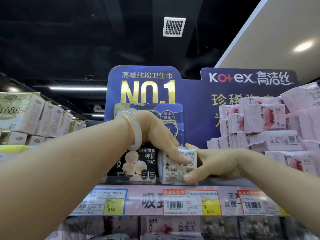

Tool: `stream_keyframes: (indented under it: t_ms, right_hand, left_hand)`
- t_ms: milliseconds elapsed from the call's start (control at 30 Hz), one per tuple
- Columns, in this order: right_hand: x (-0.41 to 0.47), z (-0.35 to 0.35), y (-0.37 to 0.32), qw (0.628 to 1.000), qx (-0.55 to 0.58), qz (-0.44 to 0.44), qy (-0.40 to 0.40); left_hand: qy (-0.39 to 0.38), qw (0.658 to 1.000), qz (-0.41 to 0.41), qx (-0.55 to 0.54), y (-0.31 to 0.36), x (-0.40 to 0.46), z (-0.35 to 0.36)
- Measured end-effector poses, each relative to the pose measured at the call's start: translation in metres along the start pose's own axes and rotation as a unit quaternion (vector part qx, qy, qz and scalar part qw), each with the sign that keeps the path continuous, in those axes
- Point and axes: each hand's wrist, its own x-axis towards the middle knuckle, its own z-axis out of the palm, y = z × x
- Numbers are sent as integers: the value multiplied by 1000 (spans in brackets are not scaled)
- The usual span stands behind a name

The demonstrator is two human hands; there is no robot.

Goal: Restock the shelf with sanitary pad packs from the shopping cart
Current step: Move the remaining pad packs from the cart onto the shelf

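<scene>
- The left hand's [156, 135] fingers [180, 157] reach down over the top of a white pad pack [178, 168], their tips pressed flat on its printed front.
- The right hand [218, 163] pinches the same pack from its right side: thumb on top, fingers [190, 177] curled round the lower front corner.
- This one white pack stands upright at the shelf's front edge [216, 182], long axis vertical, printed face forward, a narrow side turned left.
- Touching its left side stands one black pad pack [138, 161], also upright and facing forward.
- A pale bangle [134, 129] circles the left wrist.
- Three price tags [192, 202] line the shelf's front rail.
- Pink packs [266, 129] are piled towards the shelf's right end; I cannot count them.
</scene>
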Motion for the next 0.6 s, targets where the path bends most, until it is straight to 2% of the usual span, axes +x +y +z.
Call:
stream_keyframes:
  t_ms: [100,233,300,367,600]
  right_hand:
    - [-4,2,-3,1000,-10,9,1]
    - [-15,2,-9,999,-31,29,32]
    - [-22,0,-13,996,-49,32,60]
    - [-31,0,-20,992,-84,36,84]
    - [-57,17,-54,982,-153,-21,111]
  left_hand:
    - [35,998,-34,48,4,2,7]
    - [76,994,-67,34,8,-3,12]
    - [156,982,-100,43,13,-11,12]
    - [225,967,-101,56,11,-18,10]
    - [276,955,-99,44,15,-54,35]
